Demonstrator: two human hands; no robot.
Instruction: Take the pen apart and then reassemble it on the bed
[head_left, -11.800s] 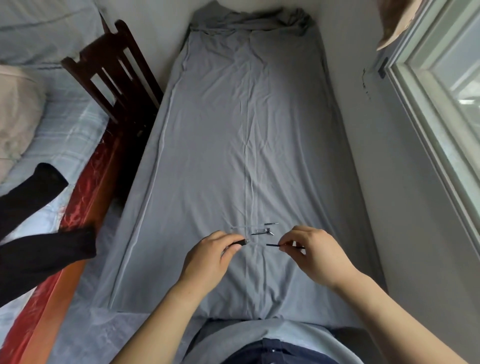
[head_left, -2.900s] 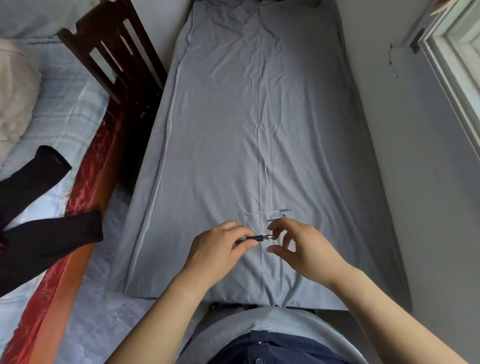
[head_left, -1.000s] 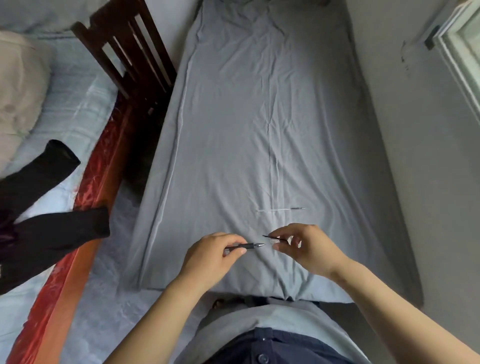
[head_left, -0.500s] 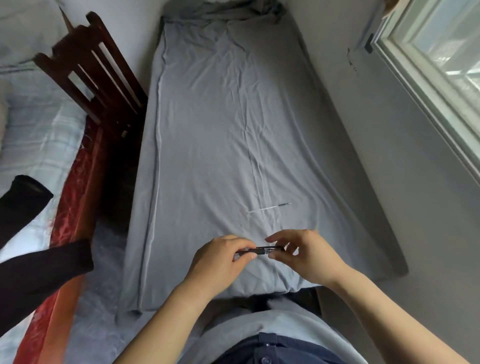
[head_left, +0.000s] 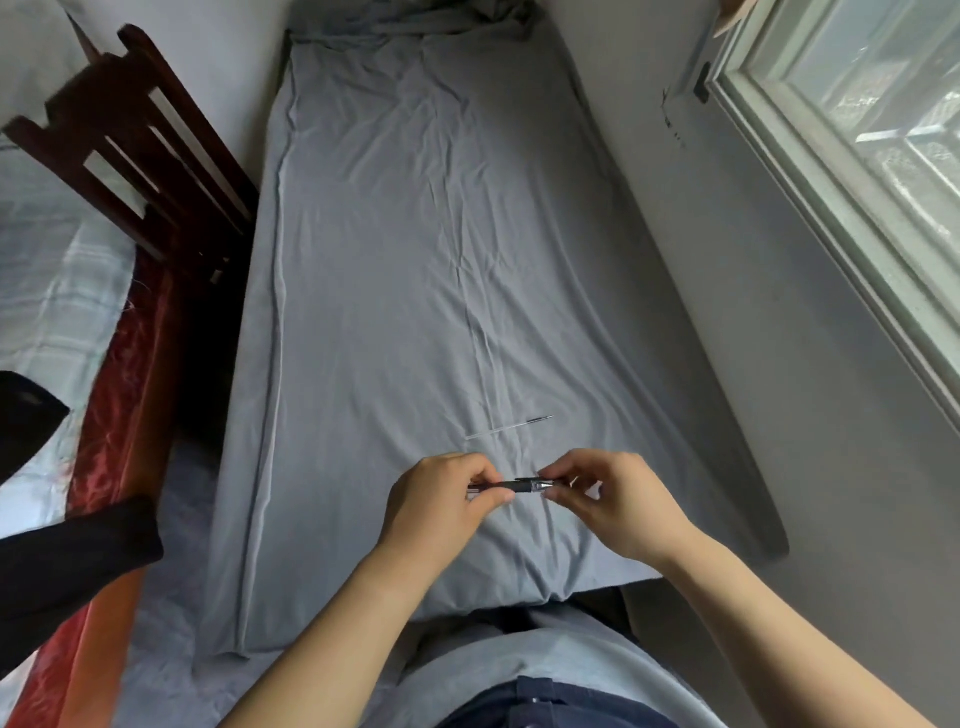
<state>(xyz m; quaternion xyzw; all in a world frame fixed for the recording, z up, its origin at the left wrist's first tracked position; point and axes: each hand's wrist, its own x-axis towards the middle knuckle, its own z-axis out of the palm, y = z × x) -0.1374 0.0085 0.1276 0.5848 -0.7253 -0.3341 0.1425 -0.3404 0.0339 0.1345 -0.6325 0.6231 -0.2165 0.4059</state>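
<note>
A dark pen barrel (head_left: 511, 486) with a silver tip section lies level between both hands, just above the near end of the grey-sheeted bed (head_left: 415, 249). My left hand (head_left: 441, 501) pinches the barrel's left part between thumb and fingers. My right hand (head_left: 605, 499) pinches the silver tip end. A thin, clear ink refill (head_left: 508, 427) with a dark point lies loose on the sheet just beyond the hands. How the barrel and the tip join is hidden by my fingers.
A dark wooden chair back (head_left: 135, 150) stands at the bed's left side. A second bed with a red frame (head_left: 119, 395) and black cloth (head_left: 62, 566) lies further left. A grey wall and a window (head_left: 857, 171) close the right side.
The hands have come together: a second ago the right hand held a thin piece apart from the barrel, and now it grips the barrel's tip end. The view also shifted.
</note>
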